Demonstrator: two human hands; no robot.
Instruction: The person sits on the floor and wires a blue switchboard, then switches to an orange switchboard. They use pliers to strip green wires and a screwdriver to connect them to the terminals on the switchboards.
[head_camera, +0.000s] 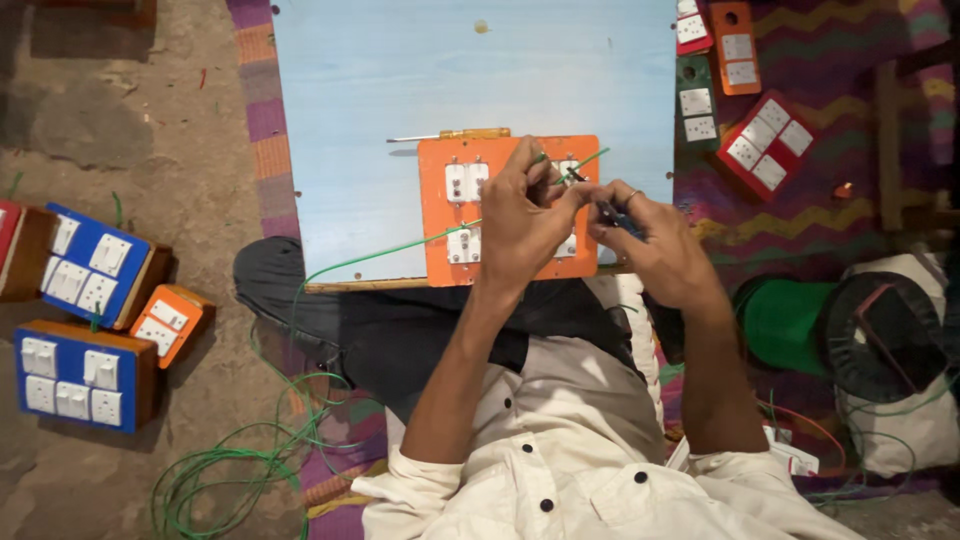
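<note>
Over the orange switch plate (505, 245) on the pale blue board (400, 80): left hand (520, 215) pinching green wire (380, 255), right hand (650, 245) gripping a dark tool (608, 212), tip touching the wire.

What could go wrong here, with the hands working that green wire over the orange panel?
1. The orange switch panel hangs over the near edge of the light blue board; pressure from the left hand might tip it.
2. The green wire trails to loose coils on the floor, so a tug may snag.
3. The right hand holds a small dark tool close to the left fingers; a slip could nick them.
</note>
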